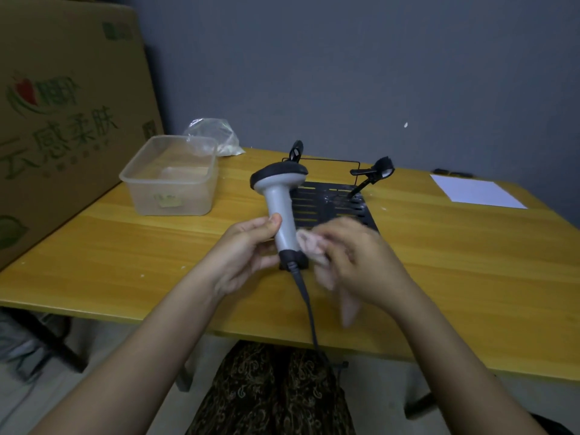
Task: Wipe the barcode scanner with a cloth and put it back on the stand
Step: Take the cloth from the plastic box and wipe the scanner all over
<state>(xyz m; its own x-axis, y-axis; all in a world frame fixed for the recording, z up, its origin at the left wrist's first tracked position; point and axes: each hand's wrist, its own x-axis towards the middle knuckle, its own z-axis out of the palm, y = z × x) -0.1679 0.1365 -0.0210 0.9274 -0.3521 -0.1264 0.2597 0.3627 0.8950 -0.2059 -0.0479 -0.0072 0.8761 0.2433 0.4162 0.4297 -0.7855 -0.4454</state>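
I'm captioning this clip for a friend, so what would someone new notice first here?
First, the grey barcode scanner held upright at centre above the yellow table, left hand round its handle, right hand rubbing a pale cloth against it. Behind sits the black stand; a clear plastic tub stands far left.

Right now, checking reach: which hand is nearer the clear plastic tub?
Left. The left hand is right of the tub and nearer the camera; the right hand lies farther right.

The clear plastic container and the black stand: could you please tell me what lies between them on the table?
In the head view, only bare table separates the plastic container from the stand; the scanner is held above that gap.
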